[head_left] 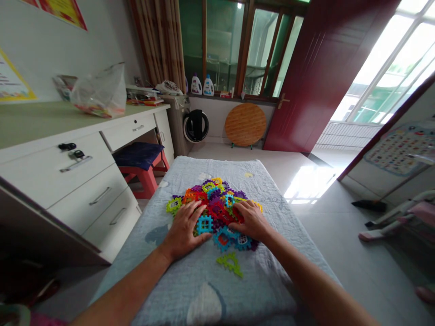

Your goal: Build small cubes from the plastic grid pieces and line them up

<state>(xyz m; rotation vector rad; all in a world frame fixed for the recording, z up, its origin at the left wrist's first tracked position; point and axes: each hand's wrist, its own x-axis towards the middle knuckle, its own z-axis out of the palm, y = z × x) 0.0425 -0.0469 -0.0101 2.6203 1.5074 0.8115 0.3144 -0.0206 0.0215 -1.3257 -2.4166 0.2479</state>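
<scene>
A heap of colourful plastic interlocking building pieces (216,209) lies in the middle of the cloth-covered table (190,290). My left hand (185,228) rests on the heap's left side, fingers spread, beside a light-blue window-shaped piece (205,224). On the right side, my right hand (250,219) lies over the pieces with its fingers bent among red ones; whether it grips any is hard to make out. A green triangular piece (231,263) lies apart on the cloth, nearer to me than the heap.
White drawers and a desk (98,194) stand at the left, with a plastic bag (102,93) on top. A stool (141,160) is tucked under the desk. Beyond are a washing machine (180,122), a round wooden board (245,124) and a red door (326,68).
</scene>
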